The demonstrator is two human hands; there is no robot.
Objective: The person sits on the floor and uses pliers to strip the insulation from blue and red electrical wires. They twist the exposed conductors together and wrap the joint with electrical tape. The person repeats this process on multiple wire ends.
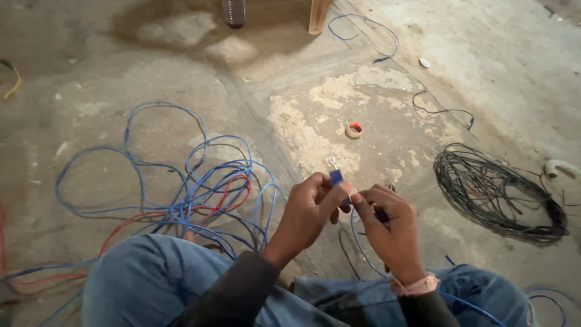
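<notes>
Left hand: my left hand (pixel 308 212) was up in the middle of the view, thumb and fingers pinched together on the end of a blue wire (pixel 336 177). A bit of bare strand (pixel 331 162) stuck out past the blue sleeve, so I'd guess I held it that high to get a clear look at the tip.

Right hand: my right hand (pixel 387 227) sat just beside the left, fingertips touching it, curled closed around the same wire lower down. Something dark showed inside the fist, too hidden to tell what it was.

Wire path: from the right hand the blue wire looped down near my knees (pixel 151 278) and ran off to the near right. Probably kept slack so the end could be turned freely.

Left side: a big loose tangle of blue and red wires (pixel 200 194) lay on the concrete floor (pixel 121 72), close to my left leg, within easy reach.

Right side: a coil of black wire (pixel 496 191) sat well apart from the hands, with a white pipe bend (pixel 560 166) beyond it.

Far: a small roll of tape (pixel 354 129) lay past the hands, and another blue wire loop (pixel 369 36) farther off near a wooden leg (pixel 318 15).
</notes>
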